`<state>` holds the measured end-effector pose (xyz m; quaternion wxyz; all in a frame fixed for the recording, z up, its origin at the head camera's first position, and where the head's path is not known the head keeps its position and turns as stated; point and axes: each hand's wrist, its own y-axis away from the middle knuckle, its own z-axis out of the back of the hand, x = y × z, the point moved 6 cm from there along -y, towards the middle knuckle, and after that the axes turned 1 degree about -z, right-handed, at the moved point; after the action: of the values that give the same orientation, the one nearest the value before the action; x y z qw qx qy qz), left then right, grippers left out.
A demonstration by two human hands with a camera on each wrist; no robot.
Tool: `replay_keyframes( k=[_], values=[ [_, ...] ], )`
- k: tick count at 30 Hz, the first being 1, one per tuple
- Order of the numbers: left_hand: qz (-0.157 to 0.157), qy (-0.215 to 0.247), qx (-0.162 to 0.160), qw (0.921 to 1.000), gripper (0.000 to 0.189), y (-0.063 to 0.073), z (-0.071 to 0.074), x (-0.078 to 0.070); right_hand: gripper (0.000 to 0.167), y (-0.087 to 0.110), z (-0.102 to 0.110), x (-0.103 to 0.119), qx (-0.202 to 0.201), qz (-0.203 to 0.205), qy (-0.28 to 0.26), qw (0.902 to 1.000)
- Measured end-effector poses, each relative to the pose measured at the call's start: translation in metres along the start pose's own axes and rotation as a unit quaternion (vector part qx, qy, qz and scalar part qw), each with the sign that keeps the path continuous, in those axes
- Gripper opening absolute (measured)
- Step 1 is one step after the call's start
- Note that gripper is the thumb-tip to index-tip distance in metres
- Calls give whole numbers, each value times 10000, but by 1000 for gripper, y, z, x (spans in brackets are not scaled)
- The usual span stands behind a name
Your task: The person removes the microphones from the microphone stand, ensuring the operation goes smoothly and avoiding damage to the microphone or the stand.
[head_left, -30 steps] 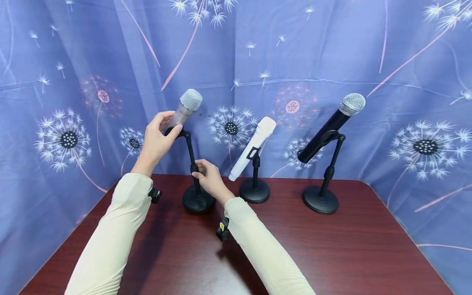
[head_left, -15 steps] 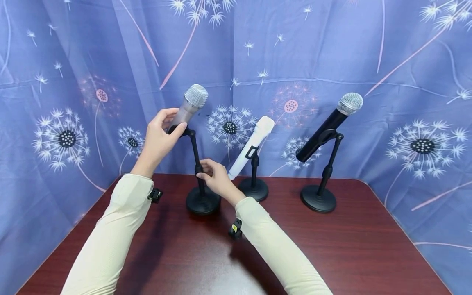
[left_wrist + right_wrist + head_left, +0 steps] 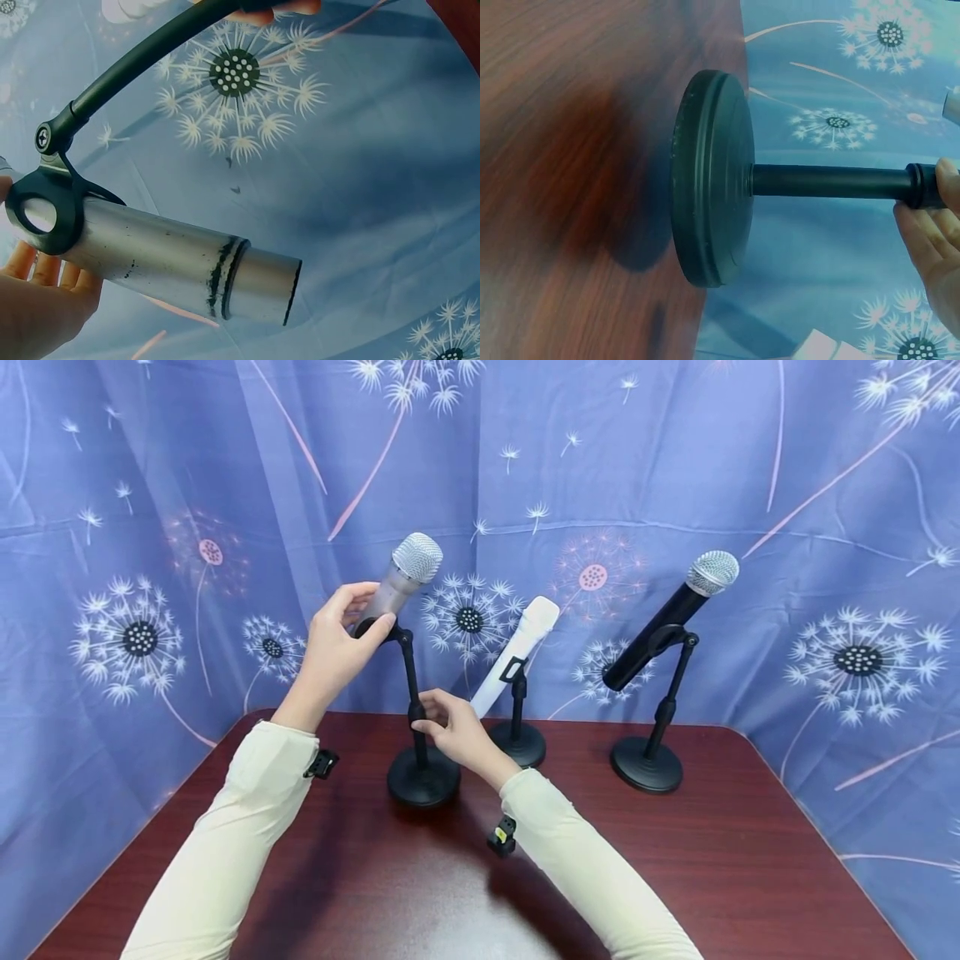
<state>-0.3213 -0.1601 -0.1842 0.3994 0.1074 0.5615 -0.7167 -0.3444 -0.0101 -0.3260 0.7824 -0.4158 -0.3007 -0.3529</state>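
Silver mic [image 3: 400, 583] sits tilted, head up, in the clip [image 3: 70, 217] of the left stand [image 3: 411, 668]. Left hand [image 3: 337, 639] curled round mic by the clip. Right hand [image 3: 455, 727] pinches the stand's pole at the collar, grip narrow. Whether its base touches the table [image 3: 712, 860]: cannot tell. White mic [image 3: 525, 639] slants in the middle stand [image 3: 519, 747], black mic [image 3: 645, 652] in the right stand [image 3: 647, 767].

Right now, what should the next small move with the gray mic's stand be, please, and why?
Probably settle the base flat on the table before letting go: the right hand grips the pole, the left hand holds the gray mic in its clip, and base contact is unclear.
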Motion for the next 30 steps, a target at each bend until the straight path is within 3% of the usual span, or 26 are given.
replay_keyframes(
  k=[13, 30],
  values=[
    [-222, -240, 235, 9992, 43, 13, -14, -15, 31, 20, 13, -1, -106, 186, -123, 9997],
    [-330, -943, 173, 9948, 43, 20, -30, -36, 30, 37, 23, -9, -126, 126, -187, 9997]
  ],
)
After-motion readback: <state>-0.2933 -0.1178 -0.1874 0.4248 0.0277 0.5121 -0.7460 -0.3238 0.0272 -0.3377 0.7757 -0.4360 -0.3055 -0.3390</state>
